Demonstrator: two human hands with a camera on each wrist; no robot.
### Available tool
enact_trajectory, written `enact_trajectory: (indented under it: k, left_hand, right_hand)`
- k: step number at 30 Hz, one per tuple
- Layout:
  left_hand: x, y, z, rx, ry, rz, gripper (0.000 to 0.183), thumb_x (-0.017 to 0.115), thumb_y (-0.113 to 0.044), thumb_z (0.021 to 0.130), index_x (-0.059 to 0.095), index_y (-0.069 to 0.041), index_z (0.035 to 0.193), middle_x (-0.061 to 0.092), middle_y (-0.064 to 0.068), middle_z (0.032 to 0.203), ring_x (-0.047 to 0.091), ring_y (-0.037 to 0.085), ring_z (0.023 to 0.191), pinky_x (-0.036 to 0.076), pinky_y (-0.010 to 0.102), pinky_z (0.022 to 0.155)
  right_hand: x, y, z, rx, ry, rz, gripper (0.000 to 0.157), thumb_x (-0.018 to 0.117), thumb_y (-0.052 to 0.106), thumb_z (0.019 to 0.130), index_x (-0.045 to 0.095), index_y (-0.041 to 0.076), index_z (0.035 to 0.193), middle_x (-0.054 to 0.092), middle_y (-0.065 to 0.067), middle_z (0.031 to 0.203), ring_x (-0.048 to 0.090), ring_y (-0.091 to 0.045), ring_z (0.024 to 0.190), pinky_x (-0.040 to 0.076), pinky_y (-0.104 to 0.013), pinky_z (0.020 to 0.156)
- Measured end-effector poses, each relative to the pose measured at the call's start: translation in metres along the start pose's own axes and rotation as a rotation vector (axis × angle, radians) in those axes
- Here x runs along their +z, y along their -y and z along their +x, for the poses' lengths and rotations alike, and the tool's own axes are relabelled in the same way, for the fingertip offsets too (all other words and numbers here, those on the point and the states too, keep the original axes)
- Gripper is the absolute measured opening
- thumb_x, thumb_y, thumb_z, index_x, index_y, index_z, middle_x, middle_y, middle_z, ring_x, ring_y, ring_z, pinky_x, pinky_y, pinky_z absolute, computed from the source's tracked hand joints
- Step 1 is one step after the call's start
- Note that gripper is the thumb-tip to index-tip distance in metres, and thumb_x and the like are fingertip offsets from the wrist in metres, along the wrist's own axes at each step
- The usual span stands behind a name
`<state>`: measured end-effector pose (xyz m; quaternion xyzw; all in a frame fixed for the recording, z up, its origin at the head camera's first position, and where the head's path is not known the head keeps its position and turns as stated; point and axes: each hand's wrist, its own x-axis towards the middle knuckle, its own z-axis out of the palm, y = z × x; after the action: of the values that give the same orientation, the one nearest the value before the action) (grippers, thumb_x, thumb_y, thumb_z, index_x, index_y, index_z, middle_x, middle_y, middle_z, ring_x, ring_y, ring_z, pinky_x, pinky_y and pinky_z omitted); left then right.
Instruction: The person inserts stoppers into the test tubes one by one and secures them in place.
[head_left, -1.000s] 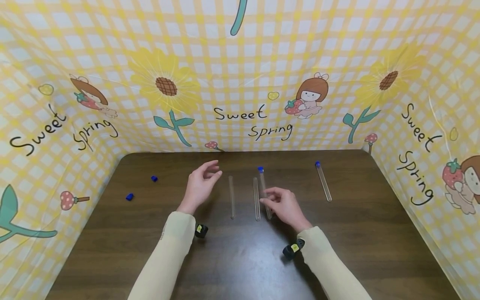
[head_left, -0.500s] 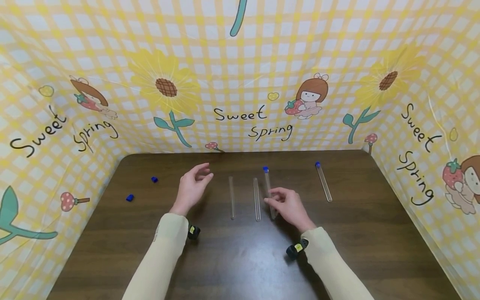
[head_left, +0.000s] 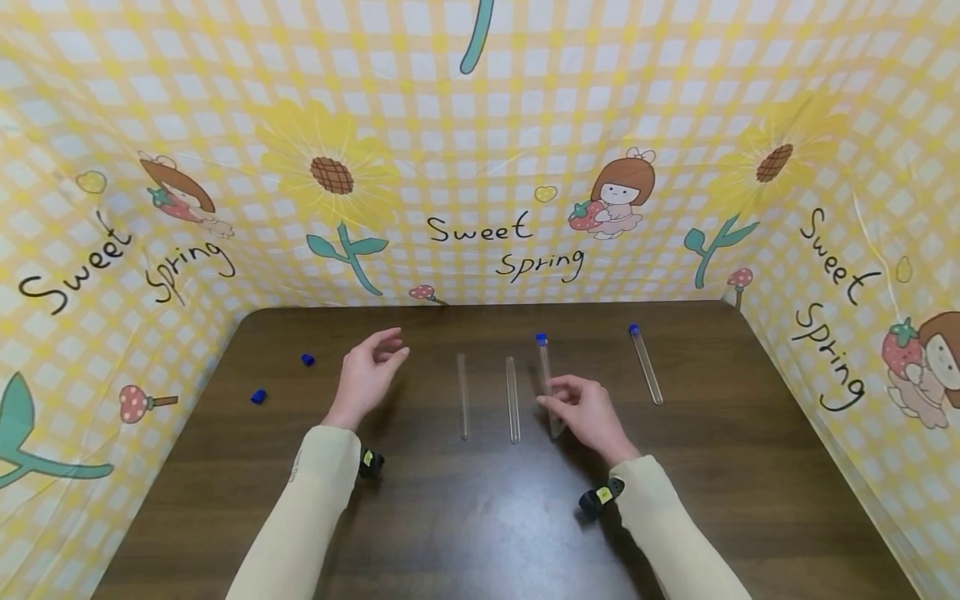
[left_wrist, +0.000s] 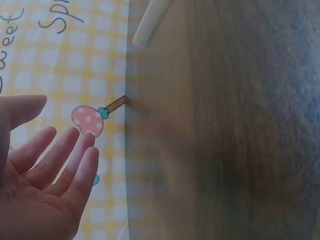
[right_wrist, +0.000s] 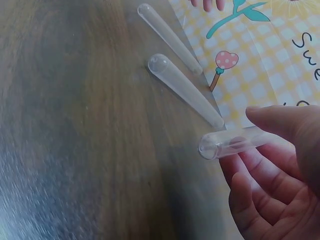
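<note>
Between thumb and fingers my right hand (head_left: 588, 412) pinches a clear test tube (head_left: 545, 358) topped by a blue cap. The rounded end of that tube (right_wrist: 215, 146) points toward the camera in the right wrist view. To its left lie two uncapped test tubes, one nearer (head_left: 513, 400) and one farther left (head_left: 462, 398). My left hand (head_left: 363, 379) holds nothing and hovers over the table with fingers loosely bent, palm visible in the left wrist view. Two loose blue caps, one farther back (head_left: 307, 360) and one closer (head_left: 258, 397), lie left of it.
Another blue-capped test tube (head_left: 647, 367) lies at the right of the dark wooden table (head_left: 465, 533). A yellow checked cloth (head_left: 480, 150) with printed flowers and lettering stands around the back and both sides.
My left hand has moved left, away from the uncapped tubes. My right hand has shifted slightly right with the capped test tube, widening the gap to the nearer uncapped one.
</note>
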<state>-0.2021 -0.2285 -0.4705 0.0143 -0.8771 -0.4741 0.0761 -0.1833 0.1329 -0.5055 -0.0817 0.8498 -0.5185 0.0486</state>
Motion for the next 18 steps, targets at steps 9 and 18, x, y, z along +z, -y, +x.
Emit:
enact_trajectory:
  k: [9, 18]
  left_hand:
    - [-0.01, 0.006, 0.001, -0.013, -0.009, 0.012, 0.045, 0.066, -0.026, 0.102, 0.058, -0.006, 0.141, 0.065, 0.018, 0.129, 0.064, 0.034, 0.11, 0.051, 0.049, 0.094]
    - [-0.022, 0.011, 0.002, -0.032, -0.023, 0.041, 0.045, 0.065, -0.025, 0.102, 0.058, -0.005, 0.141, 0.065, 0.016, 0.128, 0.063, 0.033, 0.112, 0.05, 0.049, 0.096]
  right_hand:
    - [-0.006, -0.003, 0.0, 0.003, -0.011, -0.033, 0.033, 0.078, 0.018, 0.092, 0.071, 0.001, 0.12, 0.069, 0.0, 0.082, 0.064, -0.017, 0.072, 0.053, -0.032, 0.063]
    - [-0.011, -0.007, -0.001, 0.021, -0.023, -0.044, 0.033, 0.078, 0.019, 0.092, 0.071, 0.002, 0.12, 0.069, 0.0, 0.082, 0.064, -0.018, 0.072, 0.053, -0.032, 0.062]
